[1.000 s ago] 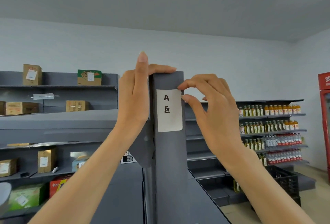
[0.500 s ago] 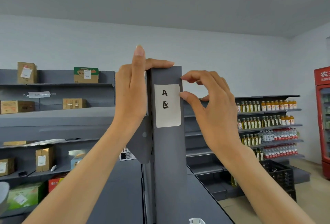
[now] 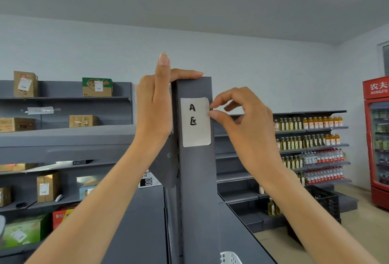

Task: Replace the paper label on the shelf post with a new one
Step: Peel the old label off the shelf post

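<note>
A white paper label (image 3: 195, 122) with black handwriting is stuck near the top of a grey shelf post (image 3: 199, 190) in front of me. My left hand (image 3: 154, 105) grips the post's top, thumb laid over the top edge and index finger pointing up. My right hand (image 3: 244, 124) is at the label's upper right edge, thumb and index finger pinching the paper there; that corner looks slightly lifted and crinkled.
Grey shelves (image 3: 63, 137) with cardboard boxes (image 3: 25, 83) run along the left. Shelves of bottled drinks (image 3: 311, 139) stand at the right, with a red fridge (image 3: 377, 141) beyond. A black crate (image 3: 324, 200) sits on the floor and a white basket (image 3: 230, 257) shows at the bottom.
My right hand's thumb and index finger have closed onto the label's upper right edge, which now looks a little peeled. The left hand stays on the post's top.
</note>
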Demonstrator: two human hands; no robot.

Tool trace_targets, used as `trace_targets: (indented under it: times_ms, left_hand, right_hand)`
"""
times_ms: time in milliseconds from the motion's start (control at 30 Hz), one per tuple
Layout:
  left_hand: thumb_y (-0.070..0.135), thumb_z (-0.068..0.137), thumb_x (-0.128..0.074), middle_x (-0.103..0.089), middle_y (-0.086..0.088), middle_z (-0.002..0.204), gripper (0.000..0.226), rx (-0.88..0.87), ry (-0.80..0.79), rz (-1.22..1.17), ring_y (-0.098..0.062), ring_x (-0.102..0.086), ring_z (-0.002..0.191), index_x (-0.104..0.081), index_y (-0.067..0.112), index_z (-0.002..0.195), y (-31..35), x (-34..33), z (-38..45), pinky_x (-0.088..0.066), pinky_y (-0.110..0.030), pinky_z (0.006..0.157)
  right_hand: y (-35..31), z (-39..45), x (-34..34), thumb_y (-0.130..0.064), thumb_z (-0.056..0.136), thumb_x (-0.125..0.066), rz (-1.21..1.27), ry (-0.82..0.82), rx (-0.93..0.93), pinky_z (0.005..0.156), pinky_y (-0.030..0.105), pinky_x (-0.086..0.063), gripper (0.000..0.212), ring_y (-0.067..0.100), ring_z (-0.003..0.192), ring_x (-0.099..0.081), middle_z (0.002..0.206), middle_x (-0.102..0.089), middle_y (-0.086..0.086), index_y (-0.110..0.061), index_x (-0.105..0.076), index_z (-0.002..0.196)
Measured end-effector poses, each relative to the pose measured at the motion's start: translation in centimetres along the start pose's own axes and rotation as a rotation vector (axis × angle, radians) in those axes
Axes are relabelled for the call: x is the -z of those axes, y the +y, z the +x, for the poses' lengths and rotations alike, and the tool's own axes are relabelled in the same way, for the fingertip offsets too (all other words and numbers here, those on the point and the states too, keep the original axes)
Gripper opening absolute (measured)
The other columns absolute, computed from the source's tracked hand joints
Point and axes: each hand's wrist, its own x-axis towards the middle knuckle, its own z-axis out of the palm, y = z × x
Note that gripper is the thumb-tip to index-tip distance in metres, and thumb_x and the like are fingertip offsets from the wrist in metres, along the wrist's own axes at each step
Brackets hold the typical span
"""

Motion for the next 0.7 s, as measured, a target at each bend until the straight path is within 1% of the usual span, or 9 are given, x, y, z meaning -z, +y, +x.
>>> trace_targets:
  times_ms: [133, 200, 267, 400, 467, 533, 600, 700]
  left_hand:
    - [0.031, 0.11, -0.022, -0.081, -0.002, 0.087, 0.065, 0.006, -0.004, -0.001, -0.017, -0.075, 0.086, -0.081, 0.015, 0.089, -0.2, 0.0, 0.1, -0.055, -0.034, 0.085]
    - [0.031, 0.11, -0.022, -0.081, -0.002, 0.087, 0.064, 0.014, -0.008, -0.003, -0.019, -0.075, 0.086, -0.081, 0.016, 0.088, -0.3, 0.1, 0.1, -0.056, -0.037, 0.085]
    - [0.031, 0.11, -0.022, -0.081, -0.003, 0.086, 0.065, 0.013, -0.016, -0.019, -0.021, -0.075, 0.085, -0.081, 0.016, 0.088, -0.3, 0.1, 0.2, -0.056, -0.038, 0.083]
    - [0.03, 0.11, -0.022, -0.081, -0.003, 0.087, 0.065, 0.009, -0.017, -0.013, -0.018, -0.076, 0.085, -0.081, 0.013, 0.089, -0.4, 0.1, 0.2, -0.055, -0.03, 0.081]
    - [0.029, 0.11, -0.022, -0.081, -0.003, 0.087, 0.064, 0.006, -0.016, -0.02, -0.017, -0.075, 0.085, -0.081, 0.013, 0.089, -0.4, 0.1, 0.2, -0.054, -0.027, 0.081]
    - [0.028, 0.11, -0.022, -0.081, -0.002, 0.086, 0.064, 0.001, -0.014, -0.017, -0.016, -0.075, 0.085, -0.081, 0.013, 0.088, -0.4, 0.1, 0.2, -0.054, -0.025, 0.081]
    - [0.028, 0.11, -0.022, -0.081, -0.001, 0.087, 0.064, -0.001, -0.016, -0.012, -0.016, -0.075, 0.086, -0.081, 0.014, 0.088, -0.4, 0.1, 0.2, -0.055, -0.03, 0.084]
    - [0.029, 0.11, -0.022, -0.081, -0.001, 0.089, 0.065, -0.01, -0.011, 0.008, -0.017, -0.074, 0.091, -0.082, 0.014, 0.089, -0.5, 0.2, 0.3, -0.053, -0.042, 0.092]
  right_hand:
    - [-0.5, 0.6, 0.1, -0.026, 0.084, -0.074, -0.008, 0.034, 0.006, 0.07, 0.034, -0.056, 0.022, 0.004, 0.089, -0.059, 0.1, -0.061, -0.021, -0.039, -0.062, 0.097]
    - [-0.7, 0.8, -0.1, -0.028, 0.084, -0.074, -0.032, 0.037, 0.008, 0.07, 0.033, -0.055, 0.019, 0.003, 0.088, -0.058, 0.099, -0.062, -0.021, -0.039, -0.063, 0.095]
    - [-0.8, 0.8, -0.3, -0.032, 0.084, -0.073, -0.029, 0.05, -0.01, 0.069, 0.032, -0.054, 0.012, 0.004, 0.087, -0.06, 0.097, -0.066, -0.019, -0.037, -0.065, 0.091]
    - [-1.0, 1.1, -0.4, -0.038, 0.084, -0.071, -0.031, 0.074, -0.048, 0.068, 0.025, -0.049, 0.004, 0.006, 0.081, -0.061, 0.089, -0.068, -0.019, -0.036, -0.068, 0.083]
    - [-1.2, 1.2, -0.4, -0.037, 0.086, -0.069, -0.042, 0.071, -0.062, 0.064, 0.024, -0.046, 0.008, 0.005, 0.077, -0.059, 0.087, -0.066, -0.02, -0.035, -0.065, 0.08]
    - [-1.3, 1.2, -0.5, -0.037, 0.088, -0.066, -0.068, 0.053, -0.072, 0.062, 0.025, -0.043, 0.008, 0.002, 0.074, -0.056, 0.085, -0.063, -0.02, -0.033, -0.065, 0.08]
    - [-1.4, 0.7, -0.6, -0.036, 0.089, -0.065, -0.098, 0.03, -0.075, 0.062, 0.027, -0.044, 0.008, 0.001, 0.073, -0.054, 0.084, -0.061, -0.019, -0.031, -0.064, 0.083]
    - [-1.4, -0.1, -0.9, -0.034, 0.09, -0.065, -0.104, 0.013, -0.049, 0.066, 0.033, -0.048, 0.009, 0.002, 0.071, -0.053, 0.086, -0.061, -0.016, -0.03, -0.063, 0.082]
